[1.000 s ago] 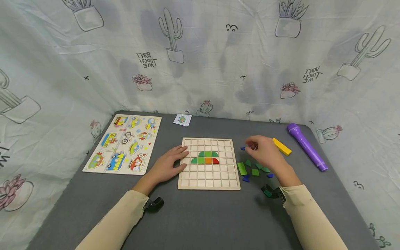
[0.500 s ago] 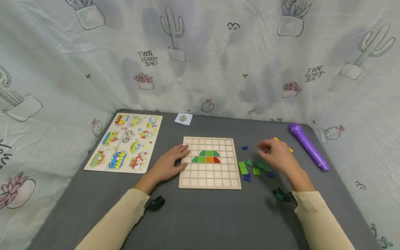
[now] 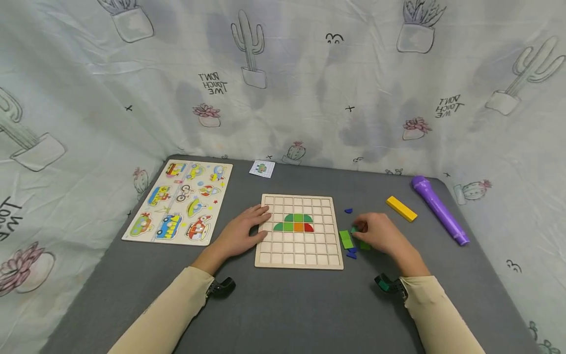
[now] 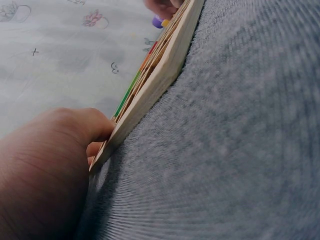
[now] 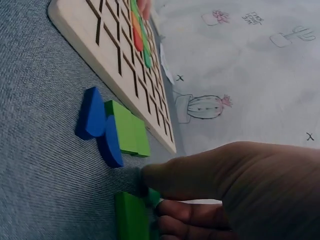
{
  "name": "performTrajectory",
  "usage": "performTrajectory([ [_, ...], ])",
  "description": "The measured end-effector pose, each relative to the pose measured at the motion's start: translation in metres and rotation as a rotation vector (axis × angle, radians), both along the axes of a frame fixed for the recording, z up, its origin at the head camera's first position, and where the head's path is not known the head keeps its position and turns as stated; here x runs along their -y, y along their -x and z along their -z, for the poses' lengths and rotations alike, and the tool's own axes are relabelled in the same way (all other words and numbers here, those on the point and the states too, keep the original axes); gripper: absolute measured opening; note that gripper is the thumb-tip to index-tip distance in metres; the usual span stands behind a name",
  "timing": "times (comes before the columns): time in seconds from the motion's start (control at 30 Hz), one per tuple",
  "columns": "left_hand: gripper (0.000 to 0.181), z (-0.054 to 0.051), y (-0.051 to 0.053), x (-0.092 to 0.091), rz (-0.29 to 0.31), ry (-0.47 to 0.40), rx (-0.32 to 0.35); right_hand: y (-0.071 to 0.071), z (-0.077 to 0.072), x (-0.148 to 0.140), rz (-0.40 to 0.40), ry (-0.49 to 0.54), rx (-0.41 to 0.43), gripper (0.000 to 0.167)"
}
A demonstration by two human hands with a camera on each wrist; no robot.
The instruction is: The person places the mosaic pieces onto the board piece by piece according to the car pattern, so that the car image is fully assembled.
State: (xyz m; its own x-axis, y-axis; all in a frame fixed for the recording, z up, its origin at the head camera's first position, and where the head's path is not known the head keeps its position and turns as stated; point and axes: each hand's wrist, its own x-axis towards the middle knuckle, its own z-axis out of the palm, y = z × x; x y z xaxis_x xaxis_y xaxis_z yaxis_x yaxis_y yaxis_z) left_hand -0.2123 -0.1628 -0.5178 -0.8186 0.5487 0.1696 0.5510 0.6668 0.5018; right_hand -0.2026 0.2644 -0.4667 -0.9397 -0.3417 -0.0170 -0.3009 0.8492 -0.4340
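My left hand [image 3: 240, 228] rests on the left edge of a wooden grid board [image 3: 261, 260], fingers extended over its rim and thumb touching its edge. Several green pieces, an orange square [image 3: 298, 227] and a red quarter-round [image 3: 308, 227] lie in the board's middle cells. Right of the board, my right hand [image 3: 382, 233] pinches a dark green piece [image 5: 153, 198] between thumb and fingers, low over the table; the hand partly hides it. Beside it are a green block [image 5: 131, 216], light green squares [image 3: 346, 239] and blue half-round pieces [image 5: 111, 142].
A vehicle picture puzzle [image 3: 179, 201] lies at the left. A small pattern card [image 3: 262, 168] is at the back. A yellow bar [image 3: 401, 209] and a purple microphone [image 3: 439, 210] lie at the right. One blue piece [image 3: 348, 211] sits apart beyond my right hand. Patterned cloth hangs behind the table.
My right hand moved from near the far blue piece rightward, then back left and nearer onto the green pieces, uncovering the yellow bar. My left hand stays on the board.
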Motion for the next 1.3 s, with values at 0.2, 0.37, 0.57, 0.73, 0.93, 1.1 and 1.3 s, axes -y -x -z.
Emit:
performTrajectory([
  [0.2, 0.059, 0.0, -0.001, 0.0, -0.002, -0.012, -0.005, 0.002, 0.001, 0.004, 0.026, -0.021, 0.015, 0.016],
  [0.37, 0.059, 0.001, -0.001, 0.001, -0.004, -0.017, 0.001, 0.0, -0.009, 0.009, 0.029, 0.025, -0.061, 0.021],
  [0.57, 0.059, 0.001, 0.001, 0.003, -0.013, -0.019, 0.003, 0.001, -0.026, 0.03, -0.003, 0.087, -0.137, 0.021],
  [0.73, 0.06, 0.002, 0.003, 0.0, -0.01, -0.014, 0.006, 0.0, -0.03, 0.05, -0.015, 0.103, -0.133, 0.023],
  [0.93, 0.059, -0.001, 0.002, -0.002, 0.0, -0.019, 0.007, 0.001, -0.018, 0.061, -0.022, 0.105, -0.109, 0.022],
  [1.1, 0.059, -0.001, 0.0, 0.001, 0.0, -0.023, 0.001, 0.002, -0.007, 0.07, -0.05, 0.103, -0.097, 0.022],
  [1.3, 0.059, 0.002, -0.001, 0.001, 0.002, -0.03, 0.0, -0.001, -0.001, 0.08, -0.061, 0.093, -0.109, 0.021],
])
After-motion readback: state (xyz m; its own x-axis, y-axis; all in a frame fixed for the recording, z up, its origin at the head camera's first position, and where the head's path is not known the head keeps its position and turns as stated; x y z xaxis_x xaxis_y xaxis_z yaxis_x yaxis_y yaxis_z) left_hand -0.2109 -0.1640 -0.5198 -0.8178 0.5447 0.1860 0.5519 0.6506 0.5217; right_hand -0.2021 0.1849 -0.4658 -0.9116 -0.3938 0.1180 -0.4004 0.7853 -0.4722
